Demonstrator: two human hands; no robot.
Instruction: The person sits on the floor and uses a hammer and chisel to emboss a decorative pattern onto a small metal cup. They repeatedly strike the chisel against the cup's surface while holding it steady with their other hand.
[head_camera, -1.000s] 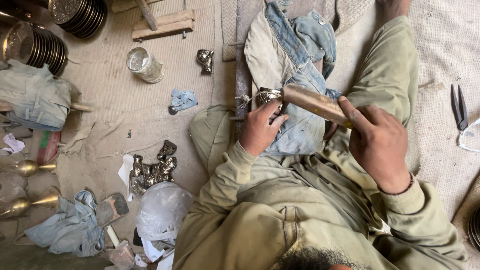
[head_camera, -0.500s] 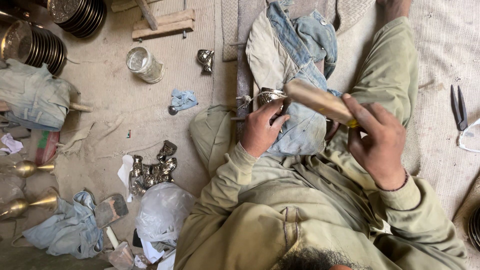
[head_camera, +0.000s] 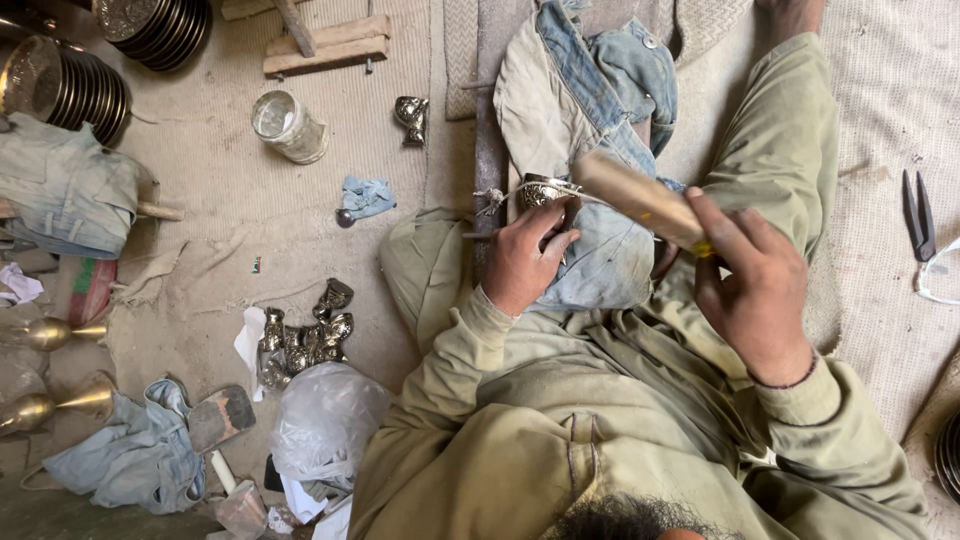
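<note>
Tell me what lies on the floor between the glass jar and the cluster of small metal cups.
In the head view, between the glass jar and the cluster of metal cups lie bare beige cloth and a tiny scrap; a blue rag sits off to the side.

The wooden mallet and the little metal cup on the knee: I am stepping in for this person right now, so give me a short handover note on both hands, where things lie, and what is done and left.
Left hand: pressed on the small metal cup, steadying it on the denim cloth over the knee; a thin tool seems to lie under the fingers, unclear.
Right hand: gripping the wooden mallet, its head raised beside the cup.
Nearby: a cluster of small metal cups on the mat at left, one single piece further up, a glass jar.
Done: cannot tell how far this cup is worked.
Left: the cup is in hand, not set with the cluster.
</note>
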